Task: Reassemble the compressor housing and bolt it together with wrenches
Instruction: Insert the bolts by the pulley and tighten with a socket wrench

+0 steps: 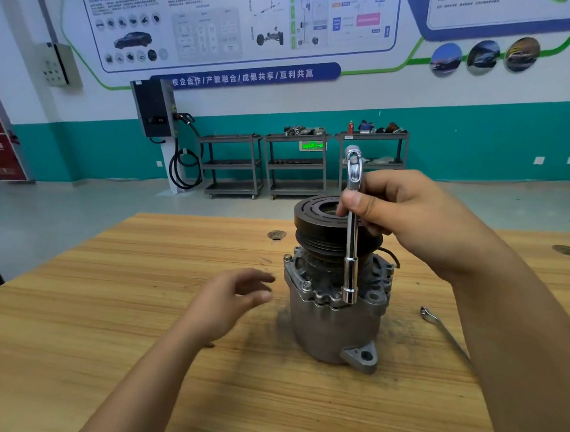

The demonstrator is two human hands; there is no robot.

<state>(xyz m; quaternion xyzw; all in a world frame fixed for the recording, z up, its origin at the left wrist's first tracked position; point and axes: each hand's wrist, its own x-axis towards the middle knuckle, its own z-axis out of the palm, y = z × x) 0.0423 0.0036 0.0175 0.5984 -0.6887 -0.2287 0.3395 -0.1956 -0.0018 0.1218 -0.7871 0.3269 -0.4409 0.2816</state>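
A grey compressor housing (327,328) stands upright on the wooden table (142,307), with a black pulley (313,213) on top. My right hand (408,214) grips a chrome socket wrench (352,238) held vertically. Its socket end sits on a bolt at the front of the housing flange. Two other bolts (306,284) show on the flange's left side. My left hand (234,298) hovers just left of the housing, fingers apart, holding nothing.
A flat wrench (442,333) lies on the table right of the housing, partly under my right forearm. Dark knots mark the tabletop at the back. Grey shelf carts (295,164) and a wall charger (154,109) stand far behind.
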